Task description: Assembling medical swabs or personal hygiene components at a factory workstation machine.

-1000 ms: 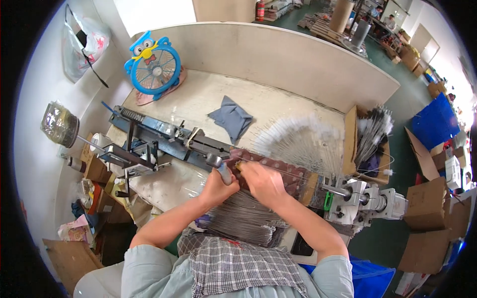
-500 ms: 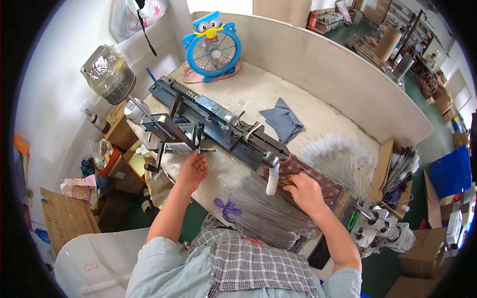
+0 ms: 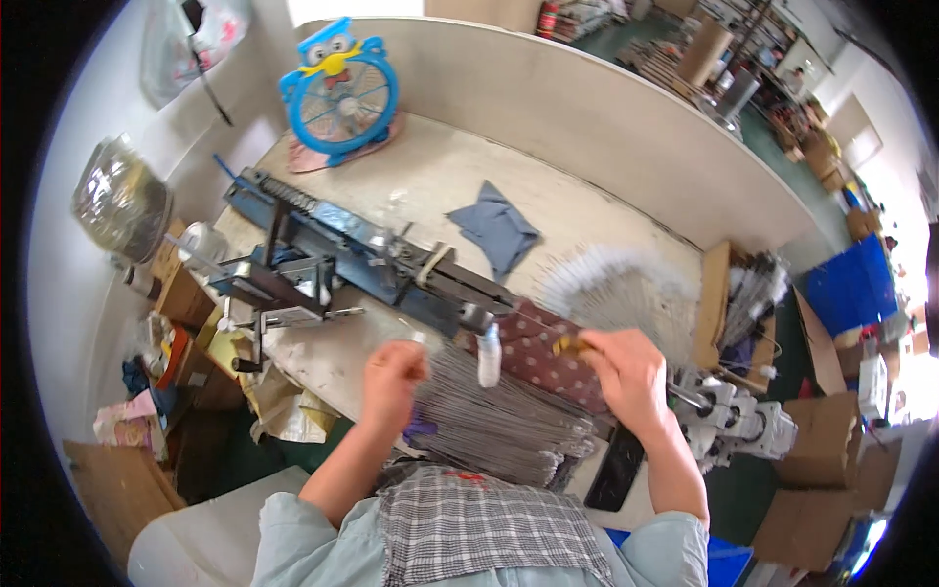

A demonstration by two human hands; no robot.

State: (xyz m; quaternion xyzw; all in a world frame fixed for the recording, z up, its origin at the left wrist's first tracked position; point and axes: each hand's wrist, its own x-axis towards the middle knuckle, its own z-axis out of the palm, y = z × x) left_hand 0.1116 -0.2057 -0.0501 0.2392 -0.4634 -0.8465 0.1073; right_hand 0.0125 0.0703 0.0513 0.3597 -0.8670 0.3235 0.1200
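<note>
Pinching a small yellow piece (image 3: 564, 345), the right hand (image 3: 629, 379) is hovering over the spotted brown cloth (image 3: 538, 360); the left hand (image 3: 393, 380) is hanging, fingers curled, beside grey wires (image 3: 499, 416), its grip impossible to tell, a white-wrapped handle (image 3: 489, 360) sitting between them.

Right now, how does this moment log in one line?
left hand: curled, contents unclear, near wire bundle | right hand: holds small yellow piece over dotted cloth

Left hand (image 3: 391, 380) curled, right hand (image 3: 631, 377) in a pinch, 2 forearms (image 3: 344, 468) bare.
</note>
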